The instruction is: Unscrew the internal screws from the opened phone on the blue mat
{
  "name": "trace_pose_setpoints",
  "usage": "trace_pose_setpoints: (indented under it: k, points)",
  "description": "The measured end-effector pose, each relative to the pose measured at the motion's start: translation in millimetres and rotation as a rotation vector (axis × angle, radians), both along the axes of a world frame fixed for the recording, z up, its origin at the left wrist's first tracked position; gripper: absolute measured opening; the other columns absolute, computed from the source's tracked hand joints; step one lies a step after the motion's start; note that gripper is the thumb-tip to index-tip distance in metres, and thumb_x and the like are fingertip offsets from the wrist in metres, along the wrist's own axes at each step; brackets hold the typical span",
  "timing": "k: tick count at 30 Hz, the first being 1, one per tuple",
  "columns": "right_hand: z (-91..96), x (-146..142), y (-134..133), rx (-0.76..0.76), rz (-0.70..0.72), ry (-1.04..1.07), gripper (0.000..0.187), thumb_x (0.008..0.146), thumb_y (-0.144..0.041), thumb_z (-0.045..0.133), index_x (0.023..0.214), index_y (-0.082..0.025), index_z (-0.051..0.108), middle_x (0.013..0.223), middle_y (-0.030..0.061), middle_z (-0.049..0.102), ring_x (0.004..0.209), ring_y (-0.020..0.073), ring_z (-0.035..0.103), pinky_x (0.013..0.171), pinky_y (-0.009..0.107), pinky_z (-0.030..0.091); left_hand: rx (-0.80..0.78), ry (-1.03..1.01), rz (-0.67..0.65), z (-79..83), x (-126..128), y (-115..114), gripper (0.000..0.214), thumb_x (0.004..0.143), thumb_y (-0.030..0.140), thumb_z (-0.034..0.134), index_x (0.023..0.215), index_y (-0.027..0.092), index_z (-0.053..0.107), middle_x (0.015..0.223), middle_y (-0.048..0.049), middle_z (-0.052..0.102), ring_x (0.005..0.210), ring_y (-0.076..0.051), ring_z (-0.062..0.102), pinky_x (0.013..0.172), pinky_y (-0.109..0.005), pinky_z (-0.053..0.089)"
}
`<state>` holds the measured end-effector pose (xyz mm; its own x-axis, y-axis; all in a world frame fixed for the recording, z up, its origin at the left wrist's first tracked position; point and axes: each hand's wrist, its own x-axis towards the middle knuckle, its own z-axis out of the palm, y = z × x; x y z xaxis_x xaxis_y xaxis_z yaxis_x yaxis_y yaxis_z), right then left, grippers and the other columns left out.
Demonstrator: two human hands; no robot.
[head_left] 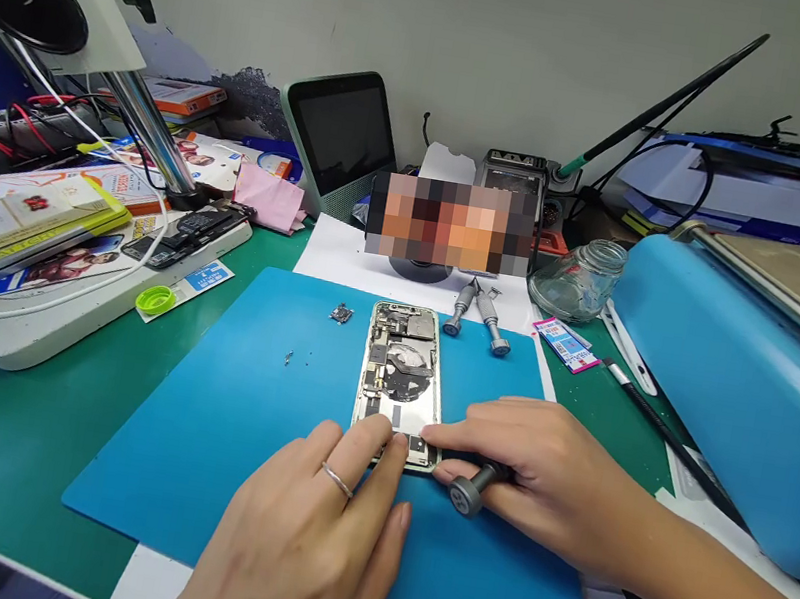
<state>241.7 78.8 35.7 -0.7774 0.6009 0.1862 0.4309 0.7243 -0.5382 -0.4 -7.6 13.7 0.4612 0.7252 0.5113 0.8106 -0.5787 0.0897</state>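
Observation:
An opened smartphone (408, 382) lies on a blue mat, its battery area and inner parts exposed. My left hand (323, 520) reaches over its bottom end. The extended fingertips rest on the lower edge and cover part of it; the thumb is off to the side. My right hand (533, 462) comes in from the right, index fingertip touching the phone's lower right part. A dark screwdriver (466, 495) is tucked in that hand, its round cap pointing towards me. What the fingertips press on is too small to make out.
On the blue mat (197, 429) lie a small metal part (341, 314) and tiny screws (288, 359). Two more screwdrivers (491, 324) stand beyond the phone. A glass jar (589, 279), a blue machine (720, 391), a smart display (341, 138) and a microscope stand (7, 333) surround the mat.

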Motion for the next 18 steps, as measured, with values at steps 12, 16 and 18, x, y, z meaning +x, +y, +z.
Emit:
trace_pose_setpoints:
  k: [12, 16, 18]
  points:
    - [-1.2, -0.8, -1.3, 0.019, 0.008, 0.005, 0.022, 0.106, -0.028, 0.063, 0.119, -0.021, 0.079, 0.08, 0.0021, 0.078, 0.068, 0.0148, 0.065, 0.064, 0.026, 0.04, 0.069, 0.011, -0.083, -4.1, -1.3, 2.2, 0.032, 0.106, 0.019, 0.055, 0.135, 0.012, 0.068, 0.129, -0.0087, 0.075, 0.095, -0.025, 0.073, 0.075, -0.041, 0.061]
    - [-0.8, -0.9, -1.7, 0.005, 0.001, -0.006, 0.023, 0.107, -0.03, 0.062, 0.118, -0.022, 0.08, 0.081, 0.0035, 0.079, 0.068, 0.0157, 0.066, 0.064, 0.027, 0.041, 0.086, -0.013, -0.072, -3.5, 0.5, 1.9, 0.03, 0.106, 0.02, 0.054, 0.129, 0.012, 0.072, 0.125, -0.0075, 0.078, 0.097, -0.026, 0.075, 0.074, -0.041, 0.061]
    - [0.2, -1.1, -2.0, -0.005, 0.0, -0.011, 0.024, 0.107, -0.03, 0.061, 0.118, -0.021, 0.08, 0.082, 0.0041, 0.079, 0.069, 0.016, 0.067, 0.064, 0.027, 0.041, 0.083, -0.004, -0.073, -3.3, 0.3, 1.5, 0.03, 0.105, 0.018, 0.055, 0.129, 0.012, 0.072, 0.126, -0.0073, 0.078, 0.092, -0.024, 0.075, 0.072, -0.04, 0.06]
